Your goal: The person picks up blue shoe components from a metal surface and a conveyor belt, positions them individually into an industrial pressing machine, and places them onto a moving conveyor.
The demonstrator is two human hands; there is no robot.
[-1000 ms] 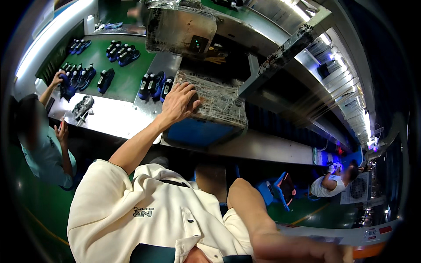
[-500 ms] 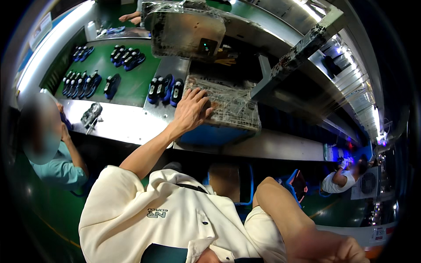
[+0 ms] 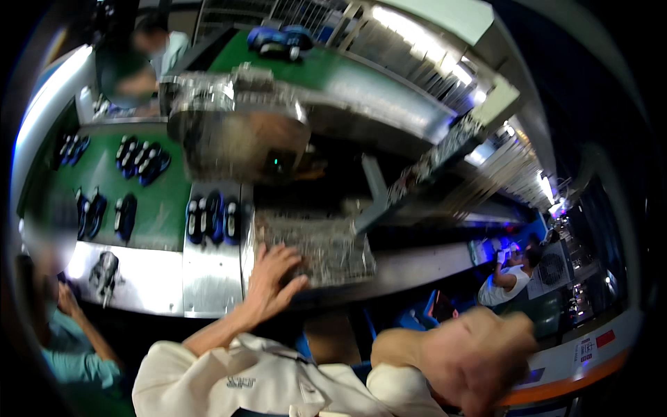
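My left hand (image 3: 274, 281) lies with its fingers spread on the near left edge of a box-shaped machine part wrapped in worn clear film (image 3: 319, 247). Just left of that, several dark shoes with blue soles (image 3: 212, 219) stand side by side on a metal plate. My right hand (image 3: 479, 358) is in the air at the lower right, away from the bench. It is smeared by motion, so I cannot make out its fingers or whether anything is in them.
More shoes (image 3: 142, 160) stand on a green belt (image 3: 167, 222) at the left. Behind the box is a film-wrapped machine head (image 3: 236, 142), with a slanting metal bar (image 3: 424, 174) to its right. People sit at the left (image 3: 76, 347) and far right (image 3: 504, 281).
The view has tilted up, bringing a far belt with shoes and another person into sight. My right hand has risen from the lower edge. My left hand stays on the wrapped box.
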